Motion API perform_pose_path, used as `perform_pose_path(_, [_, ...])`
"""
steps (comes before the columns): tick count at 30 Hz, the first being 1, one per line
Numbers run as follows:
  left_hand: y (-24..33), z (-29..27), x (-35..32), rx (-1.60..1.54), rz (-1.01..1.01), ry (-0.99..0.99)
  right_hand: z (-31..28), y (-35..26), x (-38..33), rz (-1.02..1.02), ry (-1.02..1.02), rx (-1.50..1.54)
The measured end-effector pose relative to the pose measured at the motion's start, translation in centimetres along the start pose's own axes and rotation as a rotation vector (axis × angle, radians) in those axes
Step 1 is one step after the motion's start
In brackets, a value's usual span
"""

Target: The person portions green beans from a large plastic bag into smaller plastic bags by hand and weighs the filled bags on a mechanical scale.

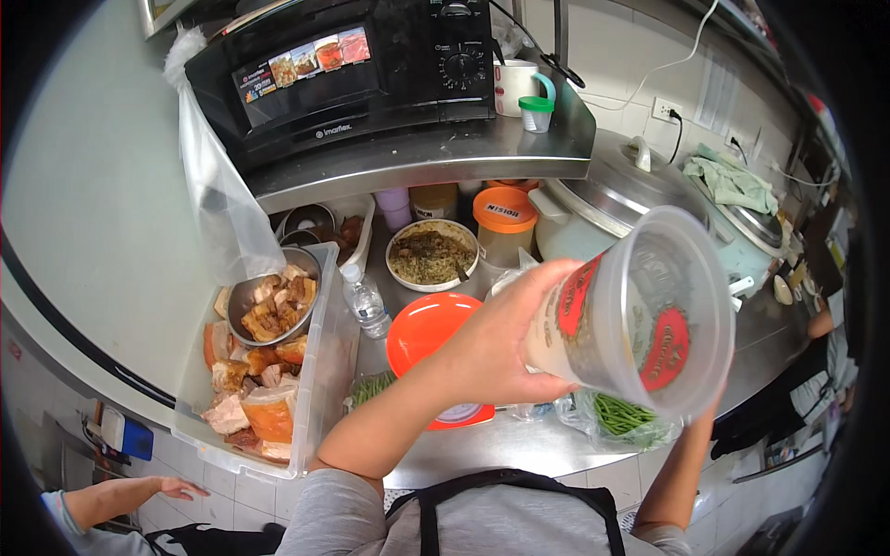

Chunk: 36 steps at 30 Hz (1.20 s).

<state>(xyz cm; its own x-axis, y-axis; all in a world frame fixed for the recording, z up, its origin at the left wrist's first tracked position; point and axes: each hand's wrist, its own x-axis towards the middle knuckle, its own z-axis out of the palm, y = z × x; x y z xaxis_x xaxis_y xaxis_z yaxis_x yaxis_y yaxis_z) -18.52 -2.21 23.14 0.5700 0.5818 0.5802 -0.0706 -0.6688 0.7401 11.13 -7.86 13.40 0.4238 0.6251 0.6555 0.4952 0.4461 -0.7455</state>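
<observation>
My left hand [524,324] is wrapped round the side of a large clear plastic cup [686,269] with red printed patches. The cup is tilted, its wide mouth turned to the right, and I see nothing inside it. Behind the cup rises my right forearm [672,477]; the cup hides that hand and its fingers. Below the cup, green beans [621,415] lie in a clear plastic bag. An orange kitchen scale [428,324] with a round pan stands left of the cup, partly covered by my left arm.
A clear bin [320,398] holds cooked pork pieces and a metal bowl [311,320]. Beside it stands a water bottle [367,306]. Behind are a bowl of chopped food [431,255], an orange-lidded tub [505,222], a large lidded cooker [593,204] and a shelved microwave [343,83]. Another person's hand [181,487] shows lower left.
</observation>
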Motion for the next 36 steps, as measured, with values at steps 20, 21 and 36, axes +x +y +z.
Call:
perform_pose_path(20, [-6.2,0.0,-18.4,0.503,-0.147,0.615,16.3,-6.7,6.7,-0.913,-0.610,-0.263])
perform_pose_path(21, [-7.0,0.1,-20.3,0.601,-0.212,0.640,18.1,-6.0,7.0,-0.943,-0.597,-0.269])
perform_pose_path(36, [-13.4,3.1,-29.0,0.759,-0.864,0.787,43.2,8.4,15.0,-0.424,-0.527,0.055])
